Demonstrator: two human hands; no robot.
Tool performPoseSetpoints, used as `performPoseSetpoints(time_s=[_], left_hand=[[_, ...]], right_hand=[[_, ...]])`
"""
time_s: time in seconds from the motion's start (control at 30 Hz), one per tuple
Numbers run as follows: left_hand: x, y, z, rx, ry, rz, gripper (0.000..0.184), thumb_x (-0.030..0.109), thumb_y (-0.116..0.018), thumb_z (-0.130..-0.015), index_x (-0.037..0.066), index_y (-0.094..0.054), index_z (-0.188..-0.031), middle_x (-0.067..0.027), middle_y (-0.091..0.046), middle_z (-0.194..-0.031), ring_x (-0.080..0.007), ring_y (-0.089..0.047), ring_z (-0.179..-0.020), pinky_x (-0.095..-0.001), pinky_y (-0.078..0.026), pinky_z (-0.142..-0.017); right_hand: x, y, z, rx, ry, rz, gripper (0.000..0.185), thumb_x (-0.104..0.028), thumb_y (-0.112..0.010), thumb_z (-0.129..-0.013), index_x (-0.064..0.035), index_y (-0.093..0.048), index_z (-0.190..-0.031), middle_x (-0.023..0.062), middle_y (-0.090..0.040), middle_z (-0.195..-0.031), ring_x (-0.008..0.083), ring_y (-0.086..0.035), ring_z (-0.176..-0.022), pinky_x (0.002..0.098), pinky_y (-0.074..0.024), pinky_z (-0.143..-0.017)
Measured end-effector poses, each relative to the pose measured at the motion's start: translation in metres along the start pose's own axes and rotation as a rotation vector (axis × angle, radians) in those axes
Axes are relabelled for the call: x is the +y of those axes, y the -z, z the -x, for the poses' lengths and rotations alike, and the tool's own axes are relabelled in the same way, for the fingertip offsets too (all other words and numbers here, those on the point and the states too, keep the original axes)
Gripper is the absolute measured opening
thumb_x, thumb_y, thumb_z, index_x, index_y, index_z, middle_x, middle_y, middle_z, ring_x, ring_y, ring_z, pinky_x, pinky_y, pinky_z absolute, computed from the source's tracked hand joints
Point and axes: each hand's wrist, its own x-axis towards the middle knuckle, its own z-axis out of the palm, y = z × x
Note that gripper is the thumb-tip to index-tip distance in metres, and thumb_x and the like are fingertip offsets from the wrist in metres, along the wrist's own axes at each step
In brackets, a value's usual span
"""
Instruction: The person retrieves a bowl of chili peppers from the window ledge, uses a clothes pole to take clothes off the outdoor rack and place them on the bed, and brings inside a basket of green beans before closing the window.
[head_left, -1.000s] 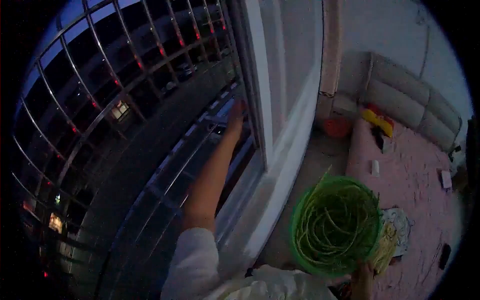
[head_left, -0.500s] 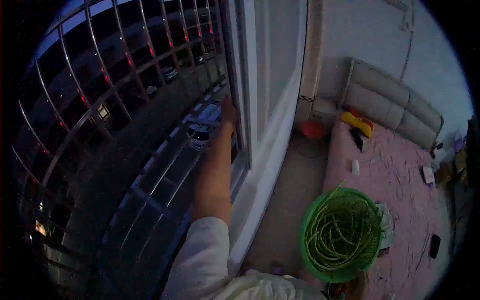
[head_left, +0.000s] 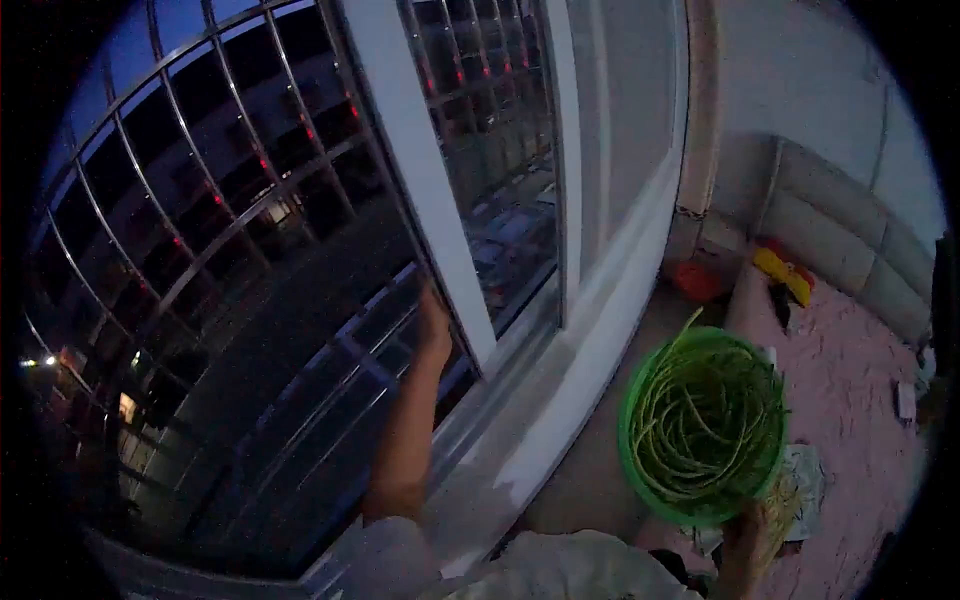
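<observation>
My left hand (head_left: 433, 325) is at the outer edge of a white-framed sliding window sash (head_left: 425, 180), its fingers against the frame; the fingertips are dark and partly hidden. Low on the right, my right hand (head_left: 745, 540) holds a green plastic basket (head_left: 628, 440) by its lower rim. Long, thin green strands, like yardlong beans (head_left: 700, 430), lie coiled inside the basket, and a few stick up over its top edge.
Metal security bars (head_left: 215, 190) stand outside the window, with a dark street below. The window sill (head_left: 500, 430) runs along the wall. To the right is a bed with a pink sheet (head_left: 830, 400) and padded headboard (head_left: 830, 230). A red basin-like object (head_left: 697, 282) is near the wall.
The sash has slid left across the opening with my left hand at its edge, and glass now shows behind it. The basket appears slightly higher and further right, with my right hand visible below it.
</observation>
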Motion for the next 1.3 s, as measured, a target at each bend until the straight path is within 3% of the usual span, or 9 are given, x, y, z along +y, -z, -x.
performPoseSetpoints(time_s=[0.13, 0.17, 0.2, 0.33, 0.4, 0.63, 0.8, 1.0, 1.3], left_hand=[[0.009, 0.088, 0.052, -0.109, -0.022, 0.068, 0.073, 0.062, -0.028, -0.085, 0.006, -0.031, -0.133, -0.0105, -0.042, -0.129, -0.0204, -0.041, -0.116, -0.0339, -0.027, -0.099], [0.015, 0.106, 0.069, -0.213, -0.030, 0.074, 0.074, 0.062, -0.028, -0.085, 0.005, -0.030, -0.133, -0.0113, -0.043, -0.129, -0.0208, -0.042, -0.116, -0.0345, -0.028, -0.099], [0.021, 0.112, 0.080, 0.223, 0.000, 0.217, 0.073, 0.062, -0.029, -0.085, 0.004, -0.035, -0.129, -0.0115, -0.051, -0.120, -0.0234, -0.047, -0.110, -0.0363, -0.031, -0.096], [0.021, 0.219, 0.140, -0.365, -0.278, 0.737, 0.062, 0.056, -0.040, -0.085, 0.009, -0.041, -0.124, -0.0086, -0.048, -0.120, -0.0250, -0.047, -0.107, -0.0405, -0.041, -0.088], [0.042, 0.212, 0.187, 0.236, -0.294, 0.368, 0.054, 0.048, -0.049, -0.085, 0.008, -0.044, -0.120, -0.0066, -0.048, -0.118, -0.0225, -0.047, -0.106, -0.0396, -0.043, -0.085], [0.062, 0.280, 0.291, 0.545, -0.221, -0.151, 0.065, 0.042, -0.057, -0.082, 0.006, -0.033, -0.129, -0.0113, -0.043, -0.123, -0.0279, -0.045, -0.110, -0.0419, -0.036, -0.092], [0.079, 0.213, 0.310, 1.510, -1.009, -1.620, 0.072, 0.039, -0.060, -0.079, -0.003, -0.030, -0.129, -0.0245, -0.035, -0.129, -0.0387, -0.036, -0.117, -0.0450, -0.029, -0.097], [0.097, 0.198, 0.354, 1.528, -0.531, -2.094, 0.081, 0.046, -0.060, -0.075, -0.004, -0.029, -0.129, -0.0303, -0.022, -0.135, -0.0424, -0.023, -0.126, -0.0576, -0.019, -0.098], [0.099, 0.210, 0.377, 1.546, -0.641, -2.031, 0.087, 0.046, -0.063, -0.072, -0.001, -0.022, -0.133, -0.0349, -0.011, -0.136, -0.0503, -0.012, -0.127, -0.0669, -0.011, -0.094]], right_hand=[[-0.002, 0.039, -0.033, -0.018, -0.390, -0.190, 0.032, -0.017, -0.055, -0.085, -0.0060, -0.048, -0.115, 0.0093, -0.059, -0.095, 0.0094, -0.053, -0.059, 0.0248, -0.0433, -0.040], [0.010, 0.050, -0.040, -0.101, -0.342, -0.236, 0.030, -0.017, -0.054, -0.084, -0.0044, -0.049, -0.112, 0.0091, -0.058, -0.100, 0.0144, -0.055, -0.076, 0.0282, -0.0458, -0.058], [0.009, 0.046, -0.040, -0.180, -0.297, -0.283, 0.029, -0.017, -0.052, -0.084, -0.0028, -0.051, -0.109, 0.0089, -0.057, -0.105, 0.0194, -0.057, -0.094, 0.0317, -0.0484, -0.076], [-0.031, 0.016, -0.042, -0.103, -0.491, -0.042, 0.030, -0.015, -0.051, -0.084, -0.0021, -0.050, -0.110, 0.0090, -0.057, -0.106, 0.0195, -0.055, -0.096, 0.0325, -0.0468, -0.079], [-0.027, 0.018, -0.043, -0.132, -0.413, -0.153, 0.029, -0.015, -0.050, -0.084, -0.0021, -0.050, -0.110, 0.0086, -0.057, -0.106, 0.0188, -0.055, -0.095, 0.0323, -0.0463, -0.080], [0.014, 0.067, -0.076, -0.137, -0.481, -0.134, 0.027, -0.019, -0.052, -0.085, -0.0029, -0.052, -0.106, 0.0076, -0.057, -0.104, 0.0173, -0.056, -0.092, 0.0313, -0.0472, -0.076], [0.002, 0.037, -0.084, -0.107, -0.462, -0.086, 0.026, -0.017, -0.054, -0.083, -0.0034, -0.053, -0.106, 0.0073, -0.058, -0.102, 0.0181, -0.055, -0.094, 0.0323, -0.0460, -0.078], [-0.006, 0.019, -0.109, -0.142, -0.589, 0.023, 0.036, -0.013, -0.057, -0.081, 0.0007, -0.048, -0.113, 0.0129, -0.058, -0.101, 0.0226, -0.058, -0.089, 0.0322, -0.0501, -0.070], [-0.033, -0.005, -0.105, -0.282, -0.509, 0.110, 0.033, -0.013, -0.056, -0.080, -0.0001, -0.050, -0.110, 0.0112, -0.058, -0.101, 0.0214, -0.057, -0.090, 0.0311, -0.0486, -0.071]])
